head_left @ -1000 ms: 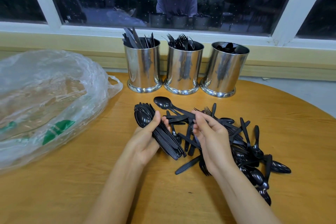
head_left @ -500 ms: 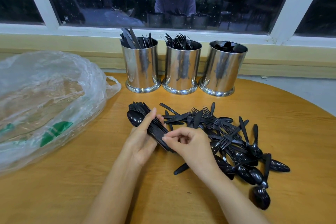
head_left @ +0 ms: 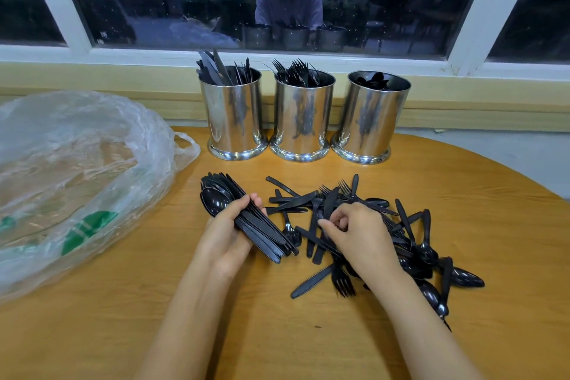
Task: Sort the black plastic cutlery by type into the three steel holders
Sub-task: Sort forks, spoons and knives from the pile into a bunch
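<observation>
Three steel holders stand in a row at the table's far edge: the left holder (head_left: 232, 120) has knives, the middle holder (head_left: 303, 120) forks, the right holder (head_left: 371, 120) spoons. My left hand (head_left: 226, 233) grips a stacked bunch of black spoons (head_left: 246, 216), bowls pointing up-left. A loose pile of black cutlery (head_left: 401, 241) lies on the table to the right. My right hand (head_left: 359, 233) is over the pile's left side, with fingers curled and pinching a black piece there; which type it is I cannot tell.
A big crumpled clear plastic bag (head_left: 68, 182) with green print covers the table's left side. The round wooden table (head_left: 277, 333) curves away at the right. A window sill and dark window run behind the holders.
My right hand moved from the spoon bunch rightward into the loose pile. The left hand keeps holding the bunch, which now has one more spoon on it.
</observation>
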The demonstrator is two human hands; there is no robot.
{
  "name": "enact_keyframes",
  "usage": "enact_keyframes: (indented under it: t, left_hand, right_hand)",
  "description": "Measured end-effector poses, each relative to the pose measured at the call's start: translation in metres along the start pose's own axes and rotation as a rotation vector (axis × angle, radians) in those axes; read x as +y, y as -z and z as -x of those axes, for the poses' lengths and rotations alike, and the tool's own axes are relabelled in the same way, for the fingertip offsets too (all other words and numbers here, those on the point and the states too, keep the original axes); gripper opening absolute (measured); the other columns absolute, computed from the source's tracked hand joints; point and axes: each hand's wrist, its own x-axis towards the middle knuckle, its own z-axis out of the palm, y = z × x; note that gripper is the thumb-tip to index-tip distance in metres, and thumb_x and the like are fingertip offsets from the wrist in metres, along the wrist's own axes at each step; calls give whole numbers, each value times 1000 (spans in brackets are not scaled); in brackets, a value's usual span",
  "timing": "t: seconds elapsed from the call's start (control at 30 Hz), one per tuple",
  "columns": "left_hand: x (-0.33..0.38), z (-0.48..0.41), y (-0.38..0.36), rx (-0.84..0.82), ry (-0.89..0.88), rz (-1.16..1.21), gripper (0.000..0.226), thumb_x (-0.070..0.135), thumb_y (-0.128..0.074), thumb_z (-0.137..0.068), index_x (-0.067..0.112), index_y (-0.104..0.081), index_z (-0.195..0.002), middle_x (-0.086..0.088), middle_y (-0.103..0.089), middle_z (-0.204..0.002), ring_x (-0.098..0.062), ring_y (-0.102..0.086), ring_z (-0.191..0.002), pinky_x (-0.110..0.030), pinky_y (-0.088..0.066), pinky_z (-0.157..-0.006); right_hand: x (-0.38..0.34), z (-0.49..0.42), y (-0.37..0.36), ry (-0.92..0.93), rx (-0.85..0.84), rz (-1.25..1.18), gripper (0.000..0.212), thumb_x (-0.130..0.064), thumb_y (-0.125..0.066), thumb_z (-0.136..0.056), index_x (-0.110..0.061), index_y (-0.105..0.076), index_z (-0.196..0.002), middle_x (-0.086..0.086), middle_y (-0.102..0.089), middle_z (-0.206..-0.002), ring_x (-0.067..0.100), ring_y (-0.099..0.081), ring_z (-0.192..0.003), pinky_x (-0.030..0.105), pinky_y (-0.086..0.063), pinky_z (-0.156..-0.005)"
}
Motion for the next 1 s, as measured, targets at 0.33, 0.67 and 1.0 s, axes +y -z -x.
enact_keyframes:
  t: [0.33,0.67,1.0]
  left_hand:
    - [-1,1,-1,-9,2,-14,18,3,-52,-96,1,-58,-113,-5,-67,-78,-14,-64,-76,-32,-54,-80]
    - [-3,3,-3,-10,30,-8,12,3,-53,-96,2,-61,-105,-6,-68,-78,-15,-64,-78,-33,-52,-80]
    - [-11,6,-7,-97,30,-88,8,15,-66,-86,9,-66,-90,-7,-68,-85,-16,-65,-79,-39,-51,-89]
  right_hand:
    - [-9,0,0,-41,78,-278,13,-28,-72,-85,-27,-59,-83,-12,-58,-74,0,-55,-67,14,-43,-59]
    - [-19,1,22,-19,374,-935,13,-6,-60,-94,-16,-55,-100,-5,-70,-77,15,-71,-70,25,-57,-69]
    - [-46,18,6,-87,192,-1175,5,1,-69,-84,-2,-68,-88,6,-73,-82,18,-73,-79,21,-56,-69]
